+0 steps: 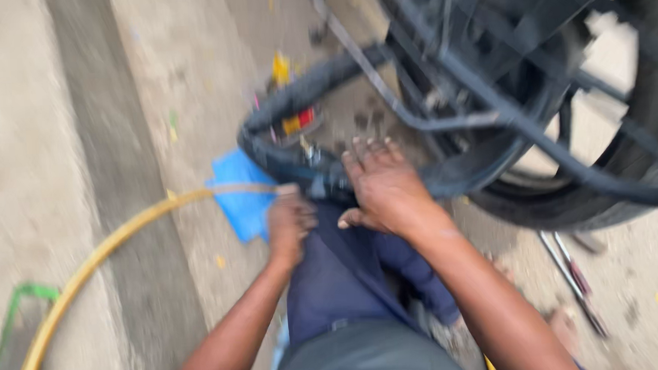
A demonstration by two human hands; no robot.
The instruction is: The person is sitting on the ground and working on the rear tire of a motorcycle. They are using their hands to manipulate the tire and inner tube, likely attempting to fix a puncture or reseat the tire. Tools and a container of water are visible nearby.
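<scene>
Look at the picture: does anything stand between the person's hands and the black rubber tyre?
Nothing visible does. The right hand already lies flat on the black rubber tyre; the left hand grips the yellow hose right beside it.

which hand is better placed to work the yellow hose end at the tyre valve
Left. The left hand already grips the end of the yellow hose beside the tyre. The right hand lies flat on the tyre, probably steadying it. The blur hides the valve.
</scene>
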